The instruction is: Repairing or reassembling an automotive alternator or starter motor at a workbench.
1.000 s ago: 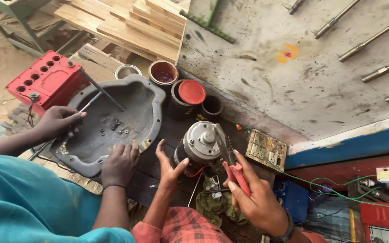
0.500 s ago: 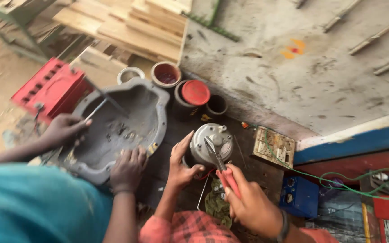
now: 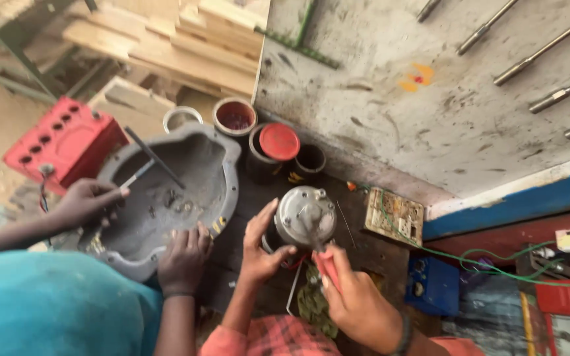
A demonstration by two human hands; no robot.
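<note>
Steadying a round metal motor [image 3: 305, 217] with spread left hand [image 3: 262, 247], right hand [image 3: 357, 306] at five o'clock grips red-handled pliers [image 3: 321, 254] working its top.

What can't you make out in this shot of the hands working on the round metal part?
Head view only:
- Tool tip: the red-handled tool in the right hand is motion-blurred where it meets the round metal motor housing.
- Housing base: hidden behind the left hand.
- Small parts in the co-worker's grey casing: too small to identify.
</note>
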